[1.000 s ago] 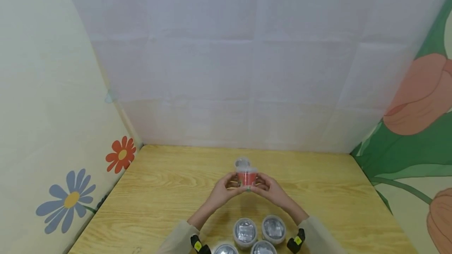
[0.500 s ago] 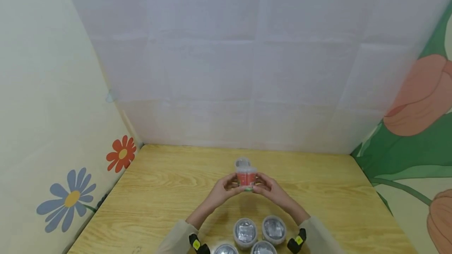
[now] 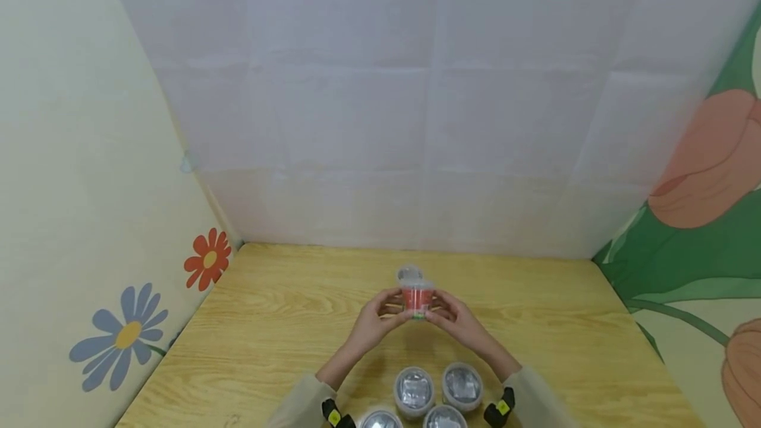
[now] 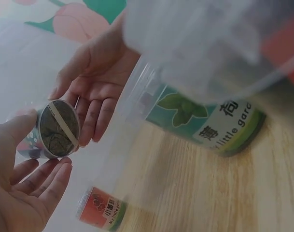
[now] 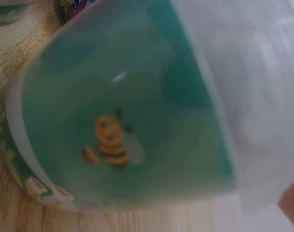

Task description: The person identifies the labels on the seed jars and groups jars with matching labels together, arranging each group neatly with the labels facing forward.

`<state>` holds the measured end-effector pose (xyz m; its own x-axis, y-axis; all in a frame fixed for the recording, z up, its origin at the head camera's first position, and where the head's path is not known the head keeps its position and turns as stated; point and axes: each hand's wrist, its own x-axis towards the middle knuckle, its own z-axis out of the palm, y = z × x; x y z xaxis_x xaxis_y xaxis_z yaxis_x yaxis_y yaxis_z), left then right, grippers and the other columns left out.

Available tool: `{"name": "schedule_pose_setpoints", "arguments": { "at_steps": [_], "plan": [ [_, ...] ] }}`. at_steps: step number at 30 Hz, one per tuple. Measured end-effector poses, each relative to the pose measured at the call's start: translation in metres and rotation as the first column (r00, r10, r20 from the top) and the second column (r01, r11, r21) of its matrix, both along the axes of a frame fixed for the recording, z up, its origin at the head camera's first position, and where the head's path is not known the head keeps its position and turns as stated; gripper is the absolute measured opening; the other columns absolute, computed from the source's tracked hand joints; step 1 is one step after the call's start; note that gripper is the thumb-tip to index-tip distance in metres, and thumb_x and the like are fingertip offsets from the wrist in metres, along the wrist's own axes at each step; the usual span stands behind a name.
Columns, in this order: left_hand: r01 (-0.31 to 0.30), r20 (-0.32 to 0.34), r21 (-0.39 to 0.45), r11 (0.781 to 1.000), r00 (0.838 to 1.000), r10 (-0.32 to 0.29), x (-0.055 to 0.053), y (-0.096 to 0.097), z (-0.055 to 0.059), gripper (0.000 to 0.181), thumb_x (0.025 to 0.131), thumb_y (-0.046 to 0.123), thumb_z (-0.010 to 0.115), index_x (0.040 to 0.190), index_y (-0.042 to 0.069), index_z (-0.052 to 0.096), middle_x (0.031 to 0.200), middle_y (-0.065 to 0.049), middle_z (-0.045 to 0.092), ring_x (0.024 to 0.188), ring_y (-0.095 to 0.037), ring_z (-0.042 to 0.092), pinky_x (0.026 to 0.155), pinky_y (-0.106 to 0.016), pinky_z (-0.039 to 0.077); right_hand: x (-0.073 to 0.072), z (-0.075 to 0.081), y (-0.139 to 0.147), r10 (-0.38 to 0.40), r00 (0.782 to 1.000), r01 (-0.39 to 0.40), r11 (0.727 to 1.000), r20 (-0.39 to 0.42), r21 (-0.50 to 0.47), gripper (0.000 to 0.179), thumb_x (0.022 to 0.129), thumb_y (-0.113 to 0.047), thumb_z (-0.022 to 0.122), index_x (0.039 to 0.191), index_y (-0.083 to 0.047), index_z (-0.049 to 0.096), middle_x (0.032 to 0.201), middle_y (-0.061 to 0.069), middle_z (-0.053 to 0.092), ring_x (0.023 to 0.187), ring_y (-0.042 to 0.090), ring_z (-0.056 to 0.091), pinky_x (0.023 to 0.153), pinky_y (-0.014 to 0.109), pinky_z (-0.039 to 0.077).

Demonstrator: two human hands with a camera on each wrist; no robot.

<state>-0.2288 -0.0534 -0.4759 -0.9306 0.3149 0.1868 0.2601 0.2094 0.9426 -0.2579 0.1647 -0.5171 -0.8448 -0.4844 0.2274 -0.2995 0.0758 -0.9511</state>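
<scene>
My left hand (image 3: pixel 370 323) and right hand (image 3: pixel 462 323) hold a small clear-lidded plastic cup (image 3: pixel 418 298) between them, above the wooden table. Its red label faces the head camera. Thumbs and fingers pinch the cup from both sides, as the left hand (image 4: pixel 26 186) and right hand (image 4: pixel 96 77) show in the left wrist view. There, the held cup (image 4: pixel 59 129) turns a round end toward the camera, with dark matter and a pale strip behind it. A large green-labelled cup (image 5: pixel 137 111) fills most of the right wrist view.
Another lidded cup (image 3: pixel 409 273) stands just beyond the held one; its red label (image 4: pixel 104 208) shows in the left wrist view. Several lidded cups (image 3: pixel 413 391) cluster between my forearms, one with a mint-leaf label (image 4: pixel 200 118). White sheeting (image 3: pixel 368 117) rises behind the table (image 3: pixel 285 322).
</scene>
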Motion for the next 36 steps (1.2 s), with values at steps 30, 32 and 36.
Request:
{"name": "schedule_pose_setpoints", "arguments": {
  "at_steps": [30, 32, 36],
  "plan": [
    [0.010, 0.013, 0.044, 0.999, 1.000, -0.010, -0.015, -0.004, -0.023, 0.053, 0.085, 0.017, 0.069, 0.131, 0.003, 0.047, 0.118, -0.018, 0.058, 0.100, -0.030, 0.061, 0.077, -0.029, 0.055, 0.002, 0.004, -0.009, -0.072, 0.997, 0.072, 0.997, -0.019, -0.022, 0.049, 0.092, -0.012, 0.058, 0.134, 0.003, 0.038, 0.113, 0.026, 0.055, 0.092, 0.014, 0.062, 0.080, 0.025, 0.053],
    [0.011, 0.034, 0.041, 0.999, 0.999, -0.012, -0.018, -0.005, -0.025, 0.053, 0.085, 0.018, 0.068, 0.132, 0.005, 0.048, 0.119, -0.017, 0.058, 0.101, -0.028, 0.061, 0.078, -0.029, 0.055, 0.002, 0.004, -0.008, -0.059, 0.998, 0.058, 0.998, -0.019, -0.034, 0.049, 0.093, -0.012, 0.057, 0.135, 0.003, 0.037, 0.113, 0.026, 0.055, 0.093, 0.013, 0.062, 0.082, 0.027, 0.053],
    [0.039, 0.053, 0.051, 0.998, 0.998, -0.041, -0.014, -0.005, -0.018, 0.052, 0.087, 0.019, 0.066, 0.133, 0.003, 0.046, 0.120, -0.019, 0.057, 0.103, -0.030, 0.060, 0.081, -0.030, 0.054, 0.002, 0.004, -0.007, -0.045, 0.999, 0.044, 0.998, -0.013, -0.041, 0.050, 0.093, -0.015, 0.056, 0.136, 0.003, 0.036, 0.113, 0.024, 0.055, 0.094, 0.012, 0.061, 0.084, 0.030, 0.053]
  ]
}}
